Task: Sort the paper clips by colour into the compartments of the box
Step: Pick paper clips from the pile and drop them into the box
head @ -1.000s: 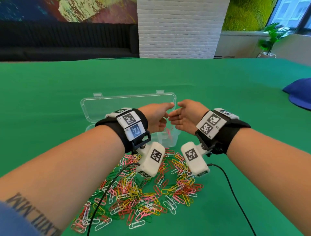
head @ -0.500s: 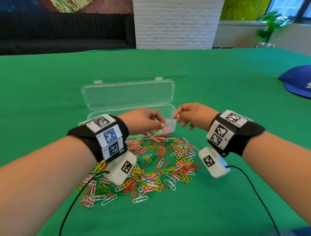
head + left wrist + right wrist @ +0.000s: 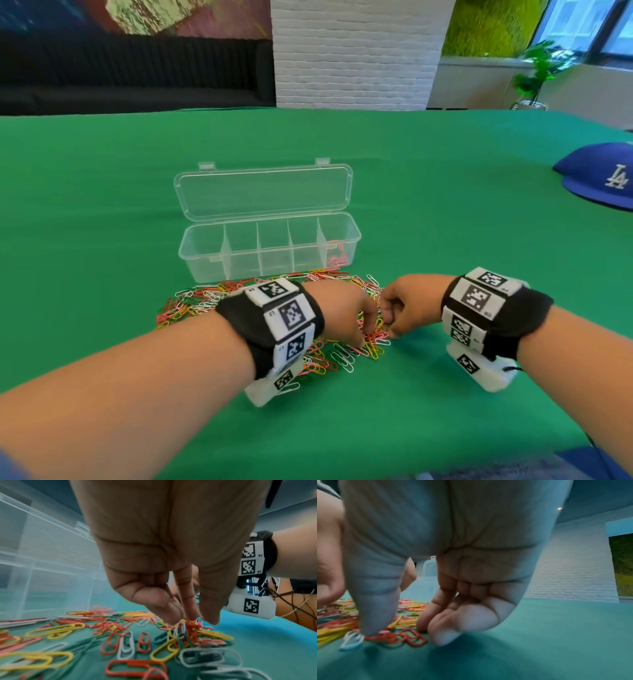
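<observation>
A green-covered desk [image 3: 102, 205] carries everything. On it a clear plastic box [image 3: 270, 251] lies with its long axis running left to right, its hinged lid [image 3: 262, 192] open and leaning back on the far side. Four dividers split the box into five compartments in a row; the rightmost one holds a small bunch of pink clips [image 3: 337, 257], and the other four show nothing inside. At the far right of the desk sits one blue cap [image 3: 599, 174]. Just in front of the box spreads a loose heap of paper clips [image 3: 191, 305] in red, pink, yellow, green and white, pointing every way, too many and too tangled to count. Both hands are down at the right end of this heap, close together. The left hand [image 3: 342, 311] has its fingers [image 3: 187, 605] bunched, the tips pinching into a knot of red clips [image 3: 191, 627]. The right hand [image 3: 407, 305] is curled, thumb and fingers [image 3: 440, 615] set either side of a red clip [image 3: 409, 637] on the cloth, touching but not clearly gripping it.
</observation>
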`<state>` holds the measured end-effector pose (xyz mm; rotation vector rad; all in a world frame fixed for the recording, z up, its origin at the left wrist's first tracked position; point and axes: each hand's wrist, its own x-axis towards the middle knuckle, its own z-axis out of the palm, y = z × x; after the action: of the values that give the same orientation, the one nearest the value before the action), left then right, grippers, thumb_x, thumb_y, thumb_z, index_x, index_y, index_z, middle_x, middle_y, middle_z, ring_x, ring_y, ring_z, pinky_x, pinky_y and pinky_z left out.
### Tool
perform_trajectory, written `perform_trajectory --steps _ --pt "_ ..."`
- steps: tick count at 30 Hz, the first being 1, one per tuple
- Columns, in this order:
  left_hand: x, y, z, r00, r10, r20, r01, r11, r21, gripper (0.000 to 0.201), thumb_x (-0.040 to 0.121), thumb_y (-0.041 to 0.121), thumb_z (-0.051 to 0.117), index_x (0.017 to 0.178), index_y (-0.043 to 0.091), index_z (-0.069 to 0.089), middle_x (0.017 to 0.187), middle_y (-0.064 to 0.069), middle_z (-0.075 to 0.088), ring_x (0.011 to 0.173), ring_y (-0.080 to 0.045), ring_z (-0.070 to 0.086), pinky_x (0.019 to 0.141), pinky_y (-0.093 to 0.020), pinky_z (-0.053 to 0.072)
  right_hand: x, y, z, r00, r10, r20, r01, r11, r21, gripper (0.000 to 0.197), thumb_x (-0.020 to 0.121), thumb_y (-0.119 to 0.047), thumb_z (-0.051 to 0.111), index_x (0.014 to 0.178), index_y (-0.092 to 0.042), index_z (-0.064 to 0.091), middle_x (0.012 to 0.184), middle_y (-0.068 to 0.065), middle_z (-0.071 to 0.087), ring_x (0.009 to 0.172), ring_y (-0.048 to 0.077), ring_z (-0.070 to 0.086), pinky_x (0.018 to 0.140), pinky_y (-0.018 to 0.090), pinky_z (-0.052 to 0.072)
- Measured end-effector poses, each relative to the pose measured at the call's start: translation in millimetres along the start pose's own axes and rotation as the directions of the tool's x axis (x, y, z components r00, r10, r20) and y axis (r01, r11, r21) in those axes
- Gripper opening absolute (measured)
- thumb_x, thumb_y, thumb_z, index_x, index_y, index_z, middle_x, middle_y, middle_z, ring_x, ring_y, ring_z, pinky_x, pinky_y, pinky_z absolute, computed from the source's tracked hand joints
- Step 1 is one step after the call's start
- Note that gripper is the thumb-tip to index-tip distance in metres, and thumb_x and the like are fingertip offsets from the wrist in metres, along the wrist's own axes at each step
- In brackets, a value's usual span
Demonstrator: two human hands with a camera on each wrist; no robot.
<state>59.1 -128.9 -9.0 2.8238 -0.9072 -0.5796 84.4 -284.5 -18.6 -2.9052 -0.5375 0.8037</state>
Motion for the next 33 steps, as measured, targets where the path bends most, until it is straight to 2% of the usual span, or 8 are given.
perform_trajectory --steps 3,6,11,17,23,26,30,33 --pt "7 1 4 1.0 -0.016 0.004 0.016 0.999 0.035 0.023 0.082 0.029 0.068 0.103 0.024 0.064 0.076 0.009 0.051 0.074 -0.014 0.05 0.062 -0.023 0.034 2 0 4 0.999 -0.021 -0.027 0.021 1.0 -0.014 0.026 0.077 -0.023 0.071 0.067 -0.027 0.048 0.063 -0.013 0.05 0.056 0.002 0.044 0.055 0.017 0.037" --pt "10 -2 7 0.999 -0.034 0.004 0.034 0.999 0.002 0.023 0.081 0.028 0.07 0.102 0.023 0.062 0.069 0.011 0.048 0.068 -0.013 0.049 0.057 -0.023 0.034 3 0 7 0.998 -0.039 -0.056 0.038 0.999 -0.03 0.024 0.078 -0.022 0.069 0.067 -0.027 0.048 0.064 -0.013 0.05 0.056 0.001 0.045 0.055 0.016 0.037" --pt "12 -15 8 0.996 -0.085 0.004 0.085 0.993 -0.083 0.025 0.08 0.028 0.071 0.103 0.021 0.061 0.083 0.008 0.055 0.078 -0.014 0.051 0.068 -0.024 0.039 1 -2 8 0.994 -0.081 -0.077 0.074 0.993 -0.093 0.011 0.08 -0.021 0.065 0.077 -0.025 0.055 0.064 -0.012 0.05 0.066 0.01 0.05 0.057 0.015 0.037" --pt "10 -19 9 0.997 -0.081 -0.008 0.08 0.994 -0.076 0.014 0.082 0.026 0.068 0.094 0.021 0.064 0.08 0.008 0.057 0.075 -0.012 0.052 0.066 -0.022 0.039 -1 -5 9 0.994 -0.081 -0.075 0.068 0.984 -0.166 0.006 0.08 -0.02 0.058 0.078 -0.025 0.057 0.081 -0.005 0.06 0.075 0.016 0.054 0.076 0.027 0.05" --pt "-3 -35 1 0.991 -0.128 -0.028 0.118 0.963 -0.241 0.01 0.085 0.026 0.067 0.077 0.026 0.06 0.077 0.012 0.061 0.068 -0.002 0.053 0.061 -0.019 0.042 -2 -9 11 0.995 -0.092 -0.043 0.08 0.971 -0.226 0.014 0.079 -0.018 0.057 0.07 -0.026 0.049 0.087 -0.004 0.06 0.077 0.017 0.055 0.073 0.027 0.049" --pt "-9 -41 -2 0.987 -0.16 -0.025 0.146 0.948 -0.283 0.009 0.084 0.025 0.068 0.079 0.025 0.06 0.075 0.013 0.061 0.067 -0.003 0.055 0.059 -0.019 0.041 -3 -9 11 0.994 -0.102 -0.043 0.091 0.973 -0.212 0.018 0.079 -0.016 0.057 0.069 -0.027 0.046 0.083 -0.005 0.056 0.077 0.018 0.053 0.071 0.026 0.047" --pt "-9 -35 0 0.988 -0.156 -0.024 0.145 0.959 -0.244 0.013 0.082 0.027 0.07 0.094 0.026 0.063 0.075 0.013 0.055 0.066 -0.003 0.051 0.059 -0.021 0.039 -5 -7 8 0.993 -0.098 -0.06 0.09 0.989 -0.118 0.015 0.079 -0.011 0.056 0.084 -0.025 0.052 0.072 -0.012 0.051 0.074 0.015 0.051 0.069 0.022 0.042" --pt "-5 -23 3 0.994 -0.111 0.008 0.11 0.978 -0.175 0.017 0.083 0.029 0.069 0.1 0.027 0.065 0.073 0.014 0.054 0.065 -0.004 0.051 0.056 -0.02 0.038 -8 -1 5 0.994 -0.088 -0.066 0.085 0.995 -0.055 0.02 0.078 -0.009 0.056 0.087 -0.026 0.055 0.066 -0.013 0.05 0.063 0.007 0.049 0.063 0.021 0.04"
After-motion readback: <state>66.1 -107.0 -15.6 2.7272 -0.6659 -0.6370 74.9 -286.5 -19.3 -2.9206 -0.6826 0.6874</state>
